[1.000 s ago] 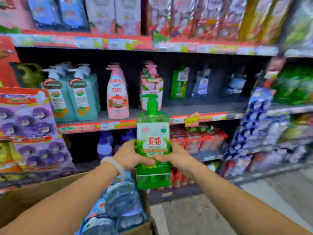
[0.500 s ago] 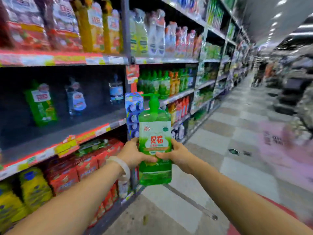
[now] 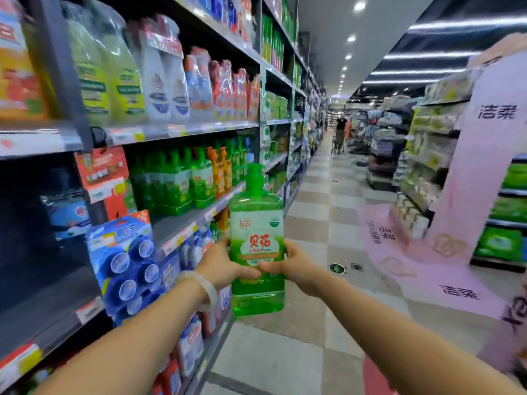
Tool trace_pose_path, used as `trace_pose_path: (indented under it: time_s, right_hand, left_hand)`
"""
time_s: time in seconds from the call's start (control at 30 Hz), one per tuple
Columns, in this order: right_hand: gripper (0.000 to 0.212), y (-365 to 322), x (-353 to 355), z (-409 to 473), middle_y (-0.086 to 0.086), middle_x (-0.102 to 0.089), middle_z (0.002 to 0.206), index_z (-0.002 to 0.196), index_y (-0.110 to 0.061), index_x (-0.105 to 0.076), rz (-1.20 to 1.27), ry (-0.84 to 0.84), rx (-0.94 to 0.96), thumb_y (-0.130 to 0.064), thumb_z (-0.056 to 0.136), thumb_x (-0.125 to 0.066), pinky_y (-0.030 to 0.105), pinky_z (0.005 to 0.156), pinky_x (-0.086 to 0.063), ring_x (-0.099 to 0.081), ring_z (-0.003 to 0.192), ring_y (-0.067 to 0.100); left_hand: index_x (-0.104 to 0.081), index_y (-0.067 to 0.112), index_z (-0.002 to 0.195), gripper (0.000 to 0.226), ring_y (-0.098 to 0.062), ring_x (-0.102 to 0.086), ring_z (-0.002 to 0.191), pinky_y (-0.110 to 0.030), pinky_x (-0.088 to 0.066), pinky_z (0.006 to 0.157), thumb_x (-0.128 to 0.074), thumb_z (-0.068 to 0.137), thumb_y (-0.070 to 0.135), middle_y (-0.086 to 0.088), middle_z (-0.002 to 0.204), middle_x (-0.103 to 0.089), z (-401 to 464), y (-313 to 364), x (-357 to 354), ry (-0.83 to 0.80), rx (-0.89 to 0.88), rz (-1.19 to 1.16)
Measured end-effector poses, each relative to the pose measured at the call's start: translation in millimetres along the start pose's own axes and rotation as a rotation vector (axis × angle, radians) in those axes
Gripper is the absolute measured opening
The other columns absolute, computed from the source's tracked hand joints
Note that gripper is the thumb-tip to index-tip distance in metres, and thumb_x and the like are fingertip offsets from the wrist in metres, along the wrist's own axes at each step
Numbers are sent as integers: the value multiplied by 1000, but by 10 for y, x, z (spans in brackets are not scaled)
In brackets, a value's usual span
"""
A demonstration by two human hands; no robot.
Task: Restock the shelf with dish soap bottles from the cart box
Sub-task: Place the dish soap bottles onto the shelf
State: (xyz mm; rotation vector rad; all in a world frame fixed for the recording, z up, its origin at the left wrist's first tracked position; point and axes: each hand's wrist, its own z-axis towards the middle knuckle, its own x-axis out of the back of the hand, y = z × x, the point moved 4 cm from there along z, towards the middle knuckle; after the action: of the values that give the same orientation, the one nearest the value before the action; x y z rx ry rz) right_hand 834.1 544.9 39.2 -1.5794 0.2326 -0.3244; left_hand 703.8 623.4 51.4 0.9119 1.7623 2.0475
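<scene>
I hold a green dish soap bottle [image 3: 256, 240] with a pump top upright in front of me. My left hand [image 3: 221, 265] grips its left side and my right hand [image 3: 293, 266] grips its right side, thumbs across the label. A row of matching green dish soap bottles [image 3: 182, 183] stands on the middle shelf [image 3: 182, 226] to the left, slightly farther along the aisle. The cart box is out of view.
Shelving runs along my left, with refill pouches [image 3: 159, 78] above and hanging blue packs [image 3: 128, 263] on the post. The tiled aisle floor [image 3: 322, 223] stretches ahead. A pink display stand [image 3: 482, 155] stands at the right. A person [image 3: 340, 129] is far down the aisle.
My view has swung right, from facing the shelf and the cart box to looking down the aisle. The bottle stays gripped in both hands, now nearer the green bottles.
</scene>
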Motion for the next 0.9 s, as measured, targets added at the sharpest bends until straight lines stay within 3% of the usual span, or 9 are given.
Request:
trace_pose_path:
  time_s: [0.1, 0.17, 0.3, 0.43, 0.53, 0.63, 0.77, 0.9]
  right_hand:
    - [55, 8, 62, 504, 14, -65, 117, 126, -3, -50, -10, 34, -17, 4, 75, -71, 44, 97, -50, -63, 105, 28]
    - [57, 27, 84, 779, 14, -64, 119, 127, -5, -50, -26, 48, -31, 1, 74, -73, 45, 99, -49, -62, 109, 28]
    - [51, 48, 112, 1375, 13, -65, 116, 124, -4, -52, -47, 14, -14, 4, 77, -70, 41, 95, -51, -62, 105, 27]
    - [52, 106, 122, 2115, 10, -67, 114, 123, -7, -54, -60, -32, -15, 4, 75, -72, 39, 92, -53, -64, 104, 25]
    - [45, 100, 74, 2747, 3, -68, 102, 115, -14, -55, -60, -131, 9, 6, 77, -70, 29, 81, -55, -65, 94, 19]
    - [46, 56, -33, 3368, -3, -66, 96, 116, -14, -52, -67, -238, 41, 8, 78, -67, 20, 73, -56, -64, 84, 10]
    - [47, 9, -187, 4123, 0, -66, 103, 116, -17, -51, -93, -376, 44, 5, 79, -69, 18, 74, -55, -64, 89, 10]
    - [54, -63, -426, 4681, 0, -63, 111, 125, -12, -47, -156, -498, 84, 3, 78, -69, 28, 90, -52, -61, 103, 17]
  left_hand:
    - [-54, 7, 107, 65, -22, -68, 87, -36, -58, 75, -85, 53, -8, -9, 100, -69, 538, -59, 120, 17, 5, 7]
    - [-55, 13, 101, 62, -24, -67, 91, -42, -56, 84, -87, 52, -5, -7, 98, -69, 803, -95, 178, 11, 9, 31]
    - [-55, 11, 101, 62, -26, -68, 89, -45, -55, 85, -84, 52, -11, -6, 93, -70, 1387, -229, 287, 28, 4, 11]
    - [-52, 20, 95, 60, -19, -65, 83, -29, -53, 73, -84, 54, -10, -2, 92, -67, 1919, -359, 452, 104, -7, 26]
    - [-52, 17, 99, 61, -18, -63, 85, -30, -53, 76, -85, 53, -9, -5, 100, -66, 2376, -477, 627, 213, 6, 39]
    - [-49, 11, 109, 68, -17, -62, 90, -17, -52, 69, -85, 54, -7, -5, 105, -65, 2801, -561, 852, 313, 30, 60]
    - [-47, 14, 110, 71, -18, -63, 93, -29, -50, 79, -86, 54, -4, -3, 105, -65, 3263, -639, 1137, 482, 72, 79]
    - [-50, 11, 116, 84, -21, -64, 97, -37, -53, 89, -91, 42, 11, -5, 107, -67, 3543, -788, 1399, 688, 134, 139]
